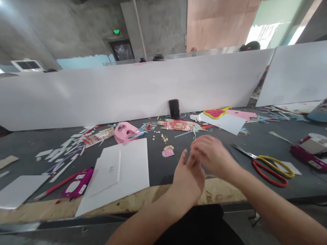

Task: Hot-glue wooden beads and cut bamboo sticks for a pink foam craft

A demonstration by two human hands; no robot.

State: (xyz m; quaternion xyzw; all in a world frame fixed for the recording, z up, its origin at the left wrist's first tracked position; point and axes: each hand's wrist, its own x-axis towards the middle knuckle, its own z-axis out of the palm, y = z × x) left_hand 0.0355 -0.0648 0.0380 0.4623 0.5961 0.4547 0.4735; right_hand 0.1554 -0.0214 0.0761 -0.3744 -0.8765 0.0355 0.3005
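My left hand (190, 178) and my right hand (211, 153) meet above the table's front edge, fingertips pressed together. The right hand comes over the left fingers and is slightly blurred. Whatever lies between them is hidden or too small to name. Just beyond, on the dark tabletop, is a small pink rounded piece (168, 153) with several beige bits (168, 147) along its upper edge. More beige bits (164, 138) are scattered behind it. Right of my hands lie scissors (268, 163) with one yellow and one red handle, blades pointing to the back left.
White sheets (135, 163) and a purple device (79, 183) lie at left, beside pale strips (61, 149). Further back are a pink cut-out (125, 132), wrapped sticks (176, 125) and a phone (174, 109) leaning on the white partition (133, 88). Another purple device (306, 158) is at right.
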